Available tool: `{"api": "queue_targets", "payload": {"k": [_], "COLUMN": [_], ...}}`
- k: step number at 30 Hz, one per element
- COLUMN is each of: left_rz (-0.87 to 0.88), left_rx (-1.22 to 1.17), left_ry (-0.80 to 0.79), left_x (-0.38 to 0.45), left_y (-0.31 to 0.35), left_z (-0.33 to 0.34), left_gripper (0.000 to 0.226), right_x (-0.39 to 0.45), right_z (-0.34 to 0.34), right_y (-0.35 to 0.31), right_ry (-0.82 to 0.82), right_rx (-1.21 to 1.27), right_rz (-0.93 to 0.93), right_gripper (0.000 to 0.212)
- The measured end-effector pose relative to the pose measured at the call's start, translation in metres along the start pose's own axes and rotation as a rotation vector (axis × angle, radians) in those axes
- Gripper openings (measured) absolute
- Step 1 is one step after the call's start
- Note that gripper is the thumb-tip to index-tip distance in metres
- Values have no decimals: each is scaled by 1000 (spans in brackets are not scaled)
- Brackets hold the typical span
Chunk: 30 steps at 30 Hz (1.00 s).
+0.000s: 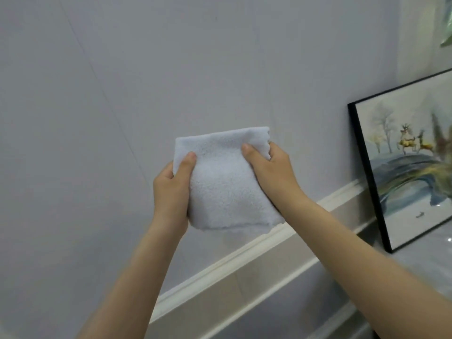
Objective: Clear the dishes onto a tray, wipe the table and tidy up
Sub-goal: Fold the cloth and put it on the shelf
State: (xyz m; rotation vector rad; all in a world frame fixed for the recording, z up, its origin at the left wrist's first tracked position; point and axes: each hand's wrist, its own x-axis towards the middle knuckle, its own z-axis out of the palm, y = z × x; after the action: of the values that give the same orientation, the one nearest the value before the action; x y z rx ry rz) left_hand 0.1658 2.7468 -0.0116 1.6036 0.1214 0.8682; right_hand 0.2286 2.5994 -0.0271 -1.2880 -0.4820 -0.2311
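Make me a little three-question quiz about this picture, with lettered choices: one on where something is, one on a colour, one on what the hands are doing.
1. Where is the framed picture?
A. Hung high at the left
B. Leaning against the wall at the right
C. Lying flat under the cloth

2. What colour is the cloth?
A. White
B. Red
C. Dark green

3. How is the cloth held?
A. It lies alone on a ledge
B. One hand holds it, the other hangs idle
C. Both hands grip it, one at each side

Answers:
1 B: the framed picture stands tilted at the right edge, its lower corner on a surface.
2 A: the cloth is plain white and fluffy.
3 C: the left hand and the right hand each have a thumb over its front, and it is held up before the wall.
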Motion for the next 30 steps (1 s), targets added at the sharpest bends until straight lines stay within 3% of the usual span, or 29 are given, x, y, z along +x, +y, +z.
{"api": "queue_targets", "payload": {"k": [11,21,30], "left_rz": [156,245,325], "left_rx": [133,323,539], "left_ry": [224,567,872], "left_x": [9,-9,-64], "left_y": [69,116,163], "left_z": [-165,-353,-454], "left_gripper": [21,18,24], "right_x": [-28,-87,-155], "right_z": [168,362,484], "right_y": [-29,-60,-89], "right_ry": [-302,-583,-872], "right_rx": [344,503,735], "right_rz": [-16,-61,-26], "right_gripper": [7,5,6]}}
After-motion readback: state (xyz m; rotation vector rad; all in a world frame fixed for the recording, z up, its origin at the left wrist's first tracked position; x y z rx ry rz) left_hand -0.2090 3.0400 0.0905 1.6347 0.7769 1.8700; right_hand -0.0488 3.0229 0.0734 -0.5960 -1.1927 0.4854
